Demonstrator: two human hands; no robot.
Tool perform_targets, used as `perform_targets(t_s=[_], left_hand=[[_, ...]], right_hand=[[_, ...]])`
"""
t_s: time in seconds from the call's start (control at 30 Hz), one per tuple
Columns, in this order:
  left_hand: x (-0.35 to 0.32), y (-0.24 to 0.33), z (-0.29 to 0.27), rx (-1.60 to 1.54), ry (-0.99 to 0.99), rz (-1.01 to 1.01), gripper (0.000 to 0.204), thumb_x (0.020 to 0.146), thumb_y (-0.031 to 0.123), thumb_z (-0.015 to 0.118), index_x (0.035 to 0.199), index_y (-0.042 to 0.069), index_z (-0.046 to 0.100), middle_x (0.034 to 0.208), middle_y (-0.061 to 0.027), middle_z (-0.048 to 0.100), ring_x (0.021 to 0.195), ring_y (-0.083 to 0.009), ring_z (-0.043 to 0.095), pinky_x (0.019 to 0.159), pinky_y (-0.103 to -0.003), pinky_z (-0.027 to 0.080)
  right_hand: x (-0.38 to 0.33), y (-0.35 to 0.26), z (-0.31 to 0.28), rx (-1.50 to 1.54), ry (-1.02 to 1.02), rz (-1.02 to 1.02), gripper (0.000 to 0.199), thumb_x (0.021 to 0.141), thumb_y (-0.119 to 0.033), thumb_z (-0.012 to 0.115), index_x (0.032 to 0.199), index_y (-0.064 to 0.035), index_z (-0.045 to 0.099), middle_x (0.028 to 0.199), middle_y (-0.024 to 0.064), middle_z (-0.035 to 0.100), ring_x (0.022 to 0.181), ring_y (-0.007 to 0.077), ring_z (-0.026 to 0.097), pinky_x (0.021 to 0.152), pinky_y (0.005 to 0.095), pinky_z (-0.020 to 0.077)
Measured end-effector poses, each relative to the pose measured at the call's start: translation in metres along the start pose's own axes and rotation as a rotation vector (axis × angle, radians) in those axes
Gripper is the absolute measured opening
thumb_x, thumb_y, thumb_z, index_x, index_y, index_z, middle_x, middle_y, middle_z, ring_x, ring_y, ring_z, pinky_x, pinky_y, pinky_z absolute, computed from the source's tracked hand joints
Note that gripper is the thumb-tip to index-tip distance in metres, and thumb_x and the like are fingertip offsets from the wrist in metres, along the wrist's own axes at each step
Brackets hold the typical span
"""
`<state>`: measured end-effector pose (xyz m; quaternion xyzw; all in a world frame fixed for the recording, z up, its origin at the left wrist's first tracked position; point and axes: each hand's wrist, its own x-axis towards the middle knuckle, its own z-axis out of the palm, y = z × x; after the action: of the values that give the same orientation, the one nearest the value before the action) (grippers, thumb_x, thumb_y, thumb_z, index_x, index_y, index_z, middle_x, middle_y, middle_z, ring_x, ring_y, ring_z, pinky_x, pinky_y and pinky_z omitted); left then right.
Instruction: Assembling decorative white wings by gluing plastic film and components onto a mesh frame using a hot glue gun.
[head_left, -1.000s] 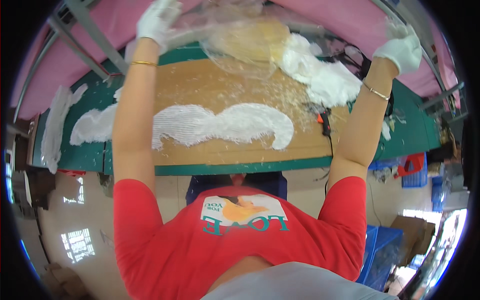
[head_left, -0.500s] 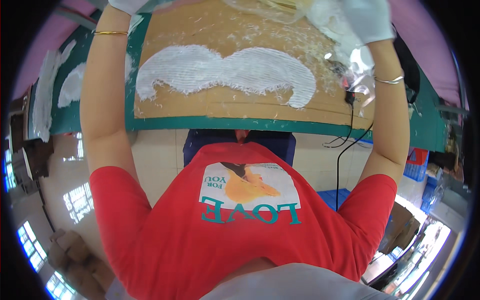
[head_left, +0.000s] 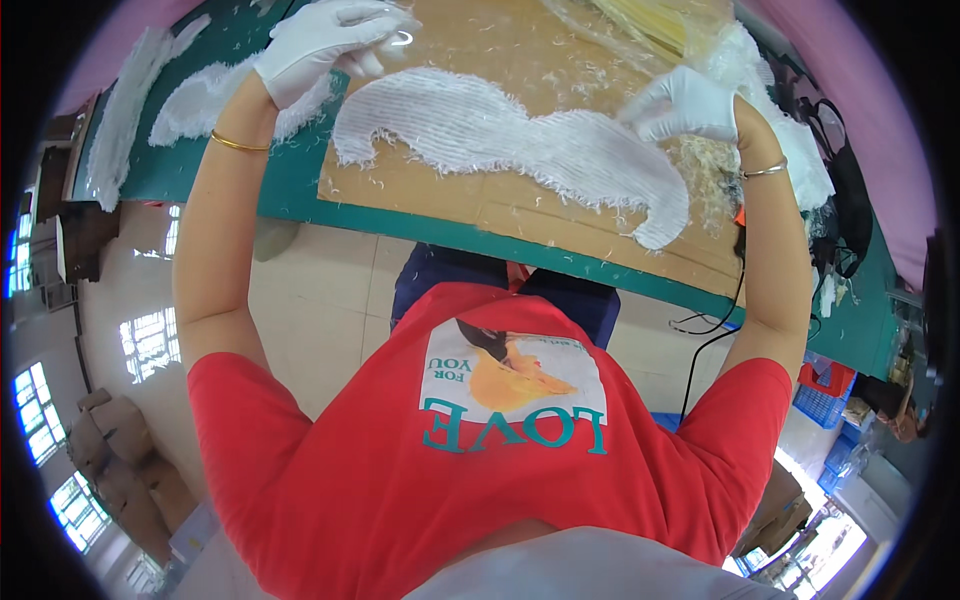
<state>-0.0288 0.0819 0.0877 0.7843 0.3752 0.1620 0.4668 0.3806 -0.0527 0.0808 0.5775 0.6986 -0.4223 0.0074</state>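
On a cardboard sheet [head_left: 440,195] lies a white, ribbed, fluffy fabric piece [head_left: 455,125], moustache-shaped with frayed edges. My left hand [head_left: 335,45], in a white glove, is above the left end of this piece. Its fingers point right, loosely bent and apart from the thumb, and a small shiny spot shows by the fingertips. My right hand [head_left: 685,108], also gloved, is at the upper edge of the fabric's right half. Its fingers are pinched together; whatever is between them is too small or blurred to name.
The green table [head_left: 300,205] holds another white fluffy piece [head_left: 200,105] and a long white strip [head_left: 130,110] at the left. Clear plastic with yellowish strands [head_left: 670,25] lies at the back. Black straps [head_left: 850,190] and a black cable [head_left: 700,345] are at the right.
Both hands have come back from the far edge toward the fabric piece. The view has turned, so the table and fabric appear tilted. Plastic no longer covers the area by the right wrist.
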Motion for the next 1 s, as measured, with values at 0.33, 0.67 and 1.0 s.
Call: perform_targets(t_s=[0.33,0.67,1.0], left_hand=[[0.000,-0.098,0.004,-0.174,-0.012,-0.256,0.036,0.101,0.036,0.061,0.117,0.005,0.070,0.089,0.0040,0.062,0.068,-0.0021,0.051,0.060,-0.014,0.038],[0.017,-0.098,0.026,-0.068,0.093,-0.227,0.043,0.098,0.037,0.066,0.120,0.000,0.068,0.090,-0.0023,0.070,0.075,-0.0076,0.064,0.072,-0.023,0.053],[0.019,-0.121,0.048,-0.076,0.061,-0.229,0.042,0.097,0.036,0.068,0.115,-0.001,0.070,0.089,-0.0017,0.069,0.077,-0.0073,0.062,0.075,-0.023,0.051]], right_hand=[[-0.025,0.063,0.042,0.523,0.099,0.179,0.022,0.091,-0.024,0.075,0.094,-0.0023,0.072,0.085,0.0033,0.071,0.071,0.0125,0.066,0.066,0.0262,0.0534],[-0.038,0.073,0.085,0.612,0.457,0.238,0.038,0.104,-0.041,0.056,0.102,-0.0040,0.065,0.076,-0.0001,0.064,0.064,0.0090,0.062,0.060,0.0217,0.0476],[-0.030,0.082,0.109,0.651,0.600,0.315,0.037,0.104,-0.036,0.057,0.109,-0.0005,0.066,0.078,0.0000,0.063,0.068,0.0081,0.060,0.063,0.0224,0.0467]])
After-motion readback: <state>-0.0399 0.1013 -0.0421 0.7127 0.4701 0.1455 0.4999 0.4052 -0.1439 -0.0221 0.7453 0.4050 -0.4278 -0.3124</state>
